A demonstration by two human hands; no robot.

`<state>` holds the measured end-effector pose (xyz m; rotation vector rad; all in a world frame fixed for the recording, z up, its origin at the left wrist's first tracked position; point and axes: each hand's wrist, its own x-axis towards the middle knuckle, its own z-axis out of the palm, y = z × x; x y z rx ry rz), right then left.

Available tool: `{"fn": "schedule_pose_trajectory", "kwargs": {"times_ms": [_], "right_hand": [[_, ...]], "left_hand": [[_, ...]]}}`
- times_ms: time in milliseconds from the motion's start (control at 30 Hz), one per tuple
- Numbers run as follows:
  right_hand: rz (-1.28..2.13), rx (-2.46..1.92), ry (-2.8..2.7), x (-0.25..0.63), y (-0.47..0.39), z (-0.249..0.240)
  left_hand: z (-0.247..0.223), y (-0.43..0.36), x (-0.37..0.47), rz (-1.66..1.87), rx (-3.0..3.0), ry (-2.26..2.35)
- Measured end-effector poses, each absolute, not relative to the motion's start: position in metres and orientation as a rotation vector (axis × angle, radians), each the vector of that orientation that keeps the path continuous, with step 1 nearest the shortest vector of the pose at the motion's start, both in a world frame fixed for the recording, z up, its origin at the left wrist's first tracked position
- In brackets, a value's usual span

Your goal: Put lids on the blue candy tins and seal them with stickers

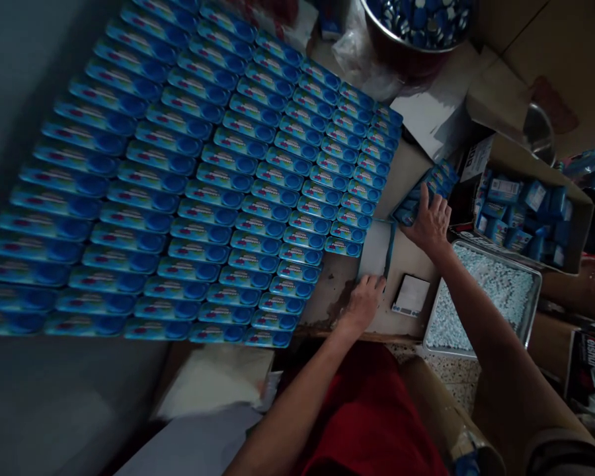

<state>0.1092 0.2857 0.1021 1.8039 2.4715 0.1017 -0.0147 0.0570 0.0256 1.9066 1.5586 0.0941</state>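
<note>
On the worktop, my left hand (364, 305) has its fingers curled over the near end of a blue-edged carton piece (375, 248) with a pale inner face. My right hand (430, 221) lies farther off and to the right, fingers bent over a row of small blue packs (439, 177) with the thumb at their near side. Part of that row is hidden under the hand. Between my arms a small digital scale (411, 295) sits on the worktop.
Many blue printed flat packs (203, 178) stand in rows at left. A metal tray (486, 297) holds pale blue-white pellets. Beside it, a cardboard box (582, 231) contains small blue boxes. At the back is a metal bowl (416, 49) of blue-and-white pieces.
</note>
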Motion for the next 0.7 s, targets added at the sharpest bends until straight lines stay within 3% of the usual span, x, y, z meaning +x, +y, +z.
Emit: {"fn": "schedule_pose_trajectory", "kwargs": {"times_ms": [700], "right_hand": [[0.177, 1.824, 2.301, 0.102, 0.290, 0.104]], "left_hand": [[0.006, 0.040, -0.004, 0.188, 2.013, 1.623]]}}
